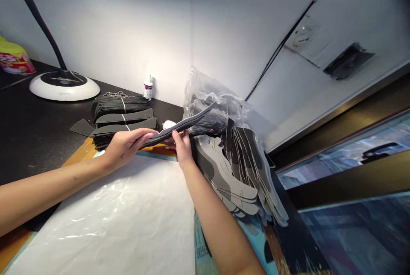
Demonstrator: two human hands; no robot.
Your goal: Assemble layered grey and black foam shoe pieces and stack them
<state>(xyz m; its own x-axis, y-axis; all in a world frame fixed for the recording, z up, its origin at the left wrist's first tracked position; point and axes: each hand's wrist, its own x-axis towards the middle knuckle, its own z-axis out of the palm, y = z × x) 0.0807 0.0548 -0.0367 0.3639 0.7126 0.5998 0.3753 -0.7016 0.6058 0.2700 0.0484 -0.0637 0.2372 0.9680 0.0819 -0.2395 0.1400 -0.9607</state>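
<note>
Between my two hands runs a long, curved dark grey strip (188, 123), thin and seen nearly edge-on. My left hand (128, 143) pinches its near left end. Farther along, my right hand (182, 144) grips the middle with the thumb on the near side; its other fingers are partly hidden beneath. The strip's far tip rises toward the clear plastic bag (211, 108). Just left of my left hand lie bundles of similar dark pieces (123, 117) tied with white bands. A stack of grey curved pieces with small yellow marks (218, 159) lies to the right of my right hand.
A white sheet (134, 219) covers the table in front of me. Darker pieces (253, 151) fan out at the right. A small white bottle (148, 87) and a lamp base (65, 86) stand near the wall. A yellow-red container (16, 58) is far left.
</note>
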